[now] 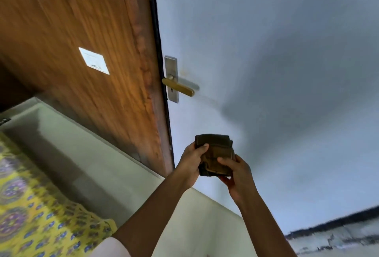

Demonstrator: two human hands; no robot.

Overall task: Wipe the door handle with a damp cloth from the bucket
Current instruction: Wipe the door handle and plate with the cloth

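A folded brown cloth (217,154) is held between both hands in front of a pale blue-grey door (266,51). My left hand (191,161) grips its left edge, thumb on top. My right hand (235,174) holds its lower right corner from below. The brass lever door handle (178,88) sticks out from a silver plate (171,79) near the door's left edge, well above and left of the cloth. No bucket is in view. The whole view is tilted.
A brown wooden panel (82,41) with a white sticker (94,60) stands left of the door. A pale floor (92,154) lies below it. A yellow patterned fabric (37,215) fills the lower left corner.
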